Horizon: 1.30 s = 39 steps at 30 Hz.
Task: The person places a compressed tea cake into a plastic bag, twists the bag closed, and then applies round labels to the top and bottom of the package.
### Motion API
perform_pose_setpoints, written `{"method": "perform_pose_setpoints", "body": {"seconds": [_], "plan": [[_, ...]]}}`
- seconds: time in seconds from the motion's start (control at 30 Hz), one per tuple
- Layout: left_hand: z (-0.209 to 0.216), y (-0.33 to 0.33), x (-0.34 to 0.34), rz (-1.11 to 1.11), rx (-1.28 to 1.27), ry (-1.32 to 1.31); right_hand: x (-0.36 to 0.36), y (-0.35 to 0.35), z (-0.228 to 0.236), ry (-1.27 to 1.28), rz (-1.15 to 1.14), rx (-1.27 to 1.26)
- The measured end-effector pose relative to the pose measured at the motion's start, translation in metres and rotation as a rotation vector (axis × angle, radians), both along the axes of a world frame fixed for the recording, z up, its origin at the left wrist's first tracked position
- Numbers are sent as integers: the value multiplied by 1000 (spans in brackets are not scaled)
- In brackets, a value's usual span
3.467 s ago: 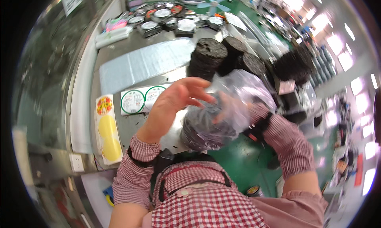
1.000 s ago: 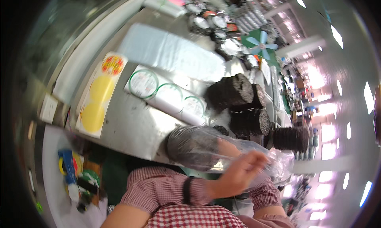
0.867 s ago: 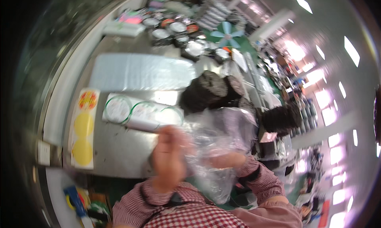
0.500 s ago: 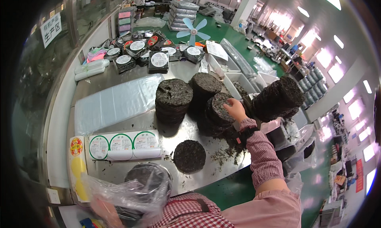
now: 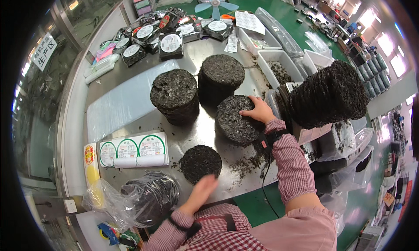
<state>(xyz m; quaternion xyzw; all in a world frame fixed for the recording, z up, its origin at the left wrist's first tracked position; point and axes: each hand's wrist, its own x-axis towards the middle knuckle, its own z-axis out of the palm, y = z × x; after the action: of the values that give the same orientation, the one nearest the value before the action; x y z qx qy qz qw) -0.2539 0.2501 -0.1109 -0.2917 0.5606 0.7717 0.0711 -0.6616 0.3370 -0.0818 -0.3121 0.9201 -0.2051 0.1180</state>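
Shiny metal covers the surface [image 5: 131, 107], and dark crumbs lie all over it. Three tall piles of round black discs stand near the middle. The right hand [image 5: 258, 111] rests flat on top of the leaning pile [image 5: 235, 120], fingers spread wide, not closed around it. The left hand [image 5: 198, 194] is blurry, so I cannot tell if it is open or closed; it hovers just beside a single flat disc [image 5: 200, 162] near the front edge. A clear bag full of discs [image 5: 148, 197] sits at the front left corner, hanging over the edge. A sheet of round green labels [image 5: 133, 149] lies close by. To do this well, I think the top disc should be slid off gently with flat fingers, because these discs look crumbly and the pile tilts.
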Motion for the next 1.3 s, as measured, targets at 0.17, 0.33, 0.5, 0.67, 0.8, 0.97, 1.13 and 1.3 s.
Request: {"method": "perform_pose_setpoints", "body": {"seconds": [0.17,0.33,0.5,0.67,0.8,0.97,1.13,1.3], "plan": [[24,14,-135,349,166,-102,57,52,25,-115,-33,60],[9,15,-147,341,229,-65,69,110,-44,-696,-289,-346],[-18,-6,-136,417,552,-26,111,119,-24,-1003,-352,-510],[-14,-19,-134,374,561,-23,151,135,-17,-907,-326,-401],[-21,-19,-125,407,457,-60,172,136,-19,-791,-392,-454],[-20,-22,-116,364,443,-19,199,136,-8,-670,-490,-527],[-22,-16,-115,304,375,13,207,142,-38,-802,-590,-619],[-17,-18,-113,186,312,-58,209,146,-46,-778,-606,-546]]}}
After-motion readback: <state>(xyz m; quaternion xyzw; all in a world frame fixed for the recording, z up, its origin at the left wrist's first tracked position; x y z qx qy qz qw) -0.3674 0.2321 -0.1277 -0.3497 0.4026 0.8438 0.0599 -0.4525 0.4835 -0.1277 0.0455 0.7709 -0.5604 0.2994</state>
